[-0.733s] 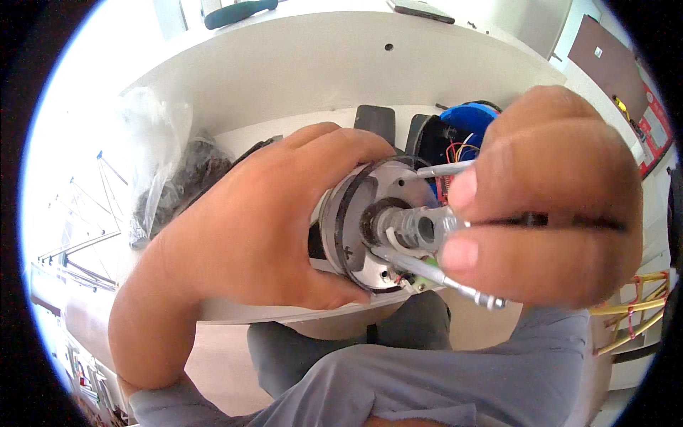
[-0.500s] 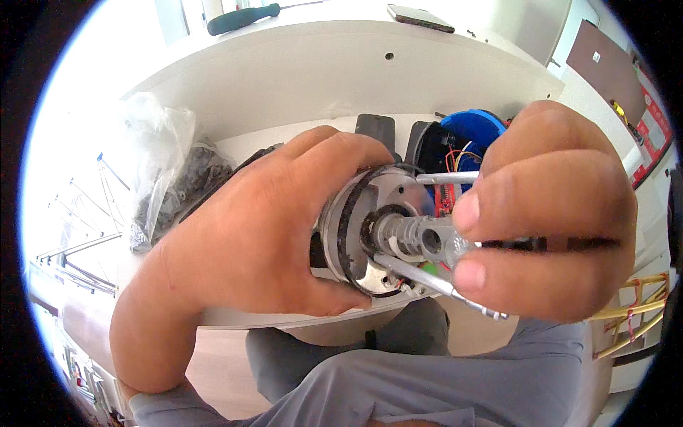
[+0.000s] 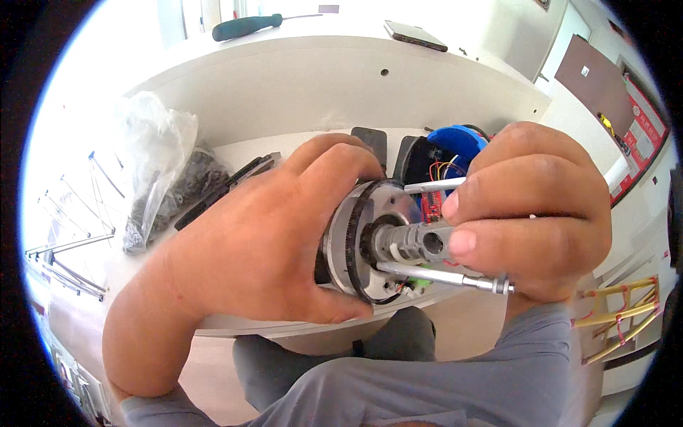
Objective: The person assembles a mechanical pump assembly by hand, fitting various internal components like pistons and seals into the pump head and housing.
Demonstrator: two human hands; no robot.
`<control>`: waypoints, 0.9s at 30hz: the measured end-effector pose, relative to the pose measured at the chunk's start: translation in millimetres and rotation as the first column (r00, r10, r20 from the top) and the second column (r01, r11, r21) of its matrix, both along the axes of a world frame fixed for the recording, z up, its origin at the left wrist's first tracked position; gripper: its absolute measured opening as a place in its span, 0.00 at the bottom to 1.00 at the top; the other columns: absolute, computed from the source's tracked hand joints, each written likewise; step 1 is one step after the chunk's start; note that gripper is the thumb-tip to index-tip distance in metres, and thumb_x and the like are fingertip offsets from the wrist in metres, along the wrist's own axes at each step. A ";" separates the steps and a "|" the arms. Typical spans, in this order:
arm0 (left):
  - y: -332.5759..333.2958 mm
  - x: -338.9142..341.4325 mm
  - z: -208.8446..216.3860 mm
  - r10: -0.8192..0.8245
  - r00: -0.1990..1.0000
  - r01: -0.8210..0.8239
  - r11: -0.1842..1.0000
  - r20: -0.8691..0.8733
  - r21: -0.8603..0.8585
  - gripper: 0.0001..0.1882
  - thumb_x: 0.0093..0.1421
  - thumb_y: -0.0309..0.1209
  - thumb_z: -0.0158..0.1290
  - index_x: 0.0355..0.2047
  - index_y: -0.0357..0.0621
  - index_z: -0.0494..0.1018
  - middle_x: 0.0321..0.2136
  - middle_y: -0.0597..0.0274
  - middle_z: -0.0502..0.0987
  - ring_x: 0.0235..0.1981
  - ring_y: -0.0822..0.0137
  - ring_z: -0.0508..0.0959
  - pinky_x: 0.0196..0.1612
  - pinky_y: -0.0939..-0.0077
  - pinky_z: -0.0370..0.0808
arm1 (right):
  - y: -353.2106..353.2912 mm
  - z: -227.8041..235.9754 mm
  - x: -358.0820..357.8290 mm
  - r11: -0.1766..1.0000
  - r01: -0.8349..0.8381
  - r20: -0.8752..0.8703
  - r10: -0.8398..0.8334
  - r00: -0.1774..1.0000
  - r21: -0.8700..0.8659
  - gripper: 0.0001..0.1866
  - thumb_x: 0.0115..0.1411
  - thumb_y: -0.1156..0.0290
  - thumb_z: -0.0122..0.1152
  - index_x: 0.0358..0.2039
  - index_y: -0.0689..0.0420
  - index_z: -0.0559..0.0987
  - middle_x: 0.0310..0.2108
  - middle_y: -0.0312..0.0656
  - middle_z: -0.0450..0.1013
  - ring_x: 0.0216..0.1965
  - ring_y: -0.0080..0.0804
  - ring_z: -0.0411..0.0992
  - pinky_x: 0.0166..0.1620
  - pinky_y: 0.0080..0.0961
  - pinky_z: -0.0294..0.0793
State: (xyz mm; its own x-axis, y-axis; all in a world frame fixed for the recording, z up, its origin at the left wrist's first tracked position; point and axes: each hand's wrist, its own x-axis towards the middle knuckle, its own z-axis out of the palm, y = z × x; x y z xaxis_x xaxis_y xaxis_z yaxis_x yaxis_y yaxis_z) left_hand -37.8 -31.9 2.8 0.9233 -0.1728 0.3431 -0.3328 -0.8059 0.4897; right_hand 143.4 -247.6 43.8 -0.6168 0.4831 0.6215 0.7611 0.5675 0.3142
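My left hand [image 3: 263,242] is wrapped around a round metal motor [image 3: 400,197] with a black ring about its rim, thumb on the near side and fingers over the far side. From the motor's face a grey shaft with a round cross hole [image 3: 409,242] sticks out to the right. My right hand [image 3: 533,206] is closed at the shaft's end, fingers curled. Two slim silver rods flank the shaft: the upper rod [image 3: 432,186] runs into my right fingers, while the lower rod [image 3: 448,276] passes beneath them, its knurled end showing. My palm hides whether the rods join.
Behind the motor lie a blue round housing [image 3: 459,142] with wires and a red circuit board [image 3: 431,206]. A clear plastic bag [image 3: 160,142] of dark parts sits left. On the upper ledge rest a green-handled screwdriver [image 3: 245,27] and a phone [image 3: 416,35]. A yellow rack [image 3: 619,309] stands right.
My right hand has turned and shifted slightly left, and the lower rod now lies flatter, its knurled end higher. My left hand keeps its hold on the motor. The view has shifted a little.
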 end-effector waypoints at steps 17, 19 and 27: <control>1.3 -3.6 -2.6 0.042 0.998 -0.041 0.999 -0.047 0.026 0.56 0.38 0.40 0.81 0.67 0.40 0.67 0.57 0.43 0.77 0.59 0.42 0.78 0.63 0.55 0.74 | -2.0 8.8 2.9 0.989 -0.019 0.037 0.025 0.999 -0.148 0.10 0.68 0.65 0.65 0.47 0.54 0.82 0.41 0.46 0.81 0.34 0.34 0.78 0.30 0.25 0.77; 0.4 -3.3 -2.8 0.036 0.999 -0.036 0.999 -0.018 0.032 0.56 0.38 0.39 0.81 0.67 0.40 0.68 0.57 0.44 0.77 0.59 0.42 0.78 0.63 0.55 0.75 | -2.5 6.8 2.7 0.990 -0.034 0.023 0.038 0.999 -0.138 0.10 0.67 0.66 0.67 0.46 0.54 0.82 0.40 0.46 0.81 0.34 0.34 0.78 0.31 0.25 0.78; -2.2 -1.5 -2.3 0.037 0.999 -0.037 0.999 -0.017 0.017 0.56 0.36 0.39 0.82 0.67 0.40 0.67 0.55 0.45 0.78 0.58 0.43 0.79 0.63 0.56 0.75 | 1.5 3.1 5.2 0.991 -0.107 0.038 0.110 0.993 -0.085 0.11 0.61 0.70 0.72 0.44 0.55 0.82 0.39 0.46 0.81 0.32 0.33 0.78 0.31 0.24 0.79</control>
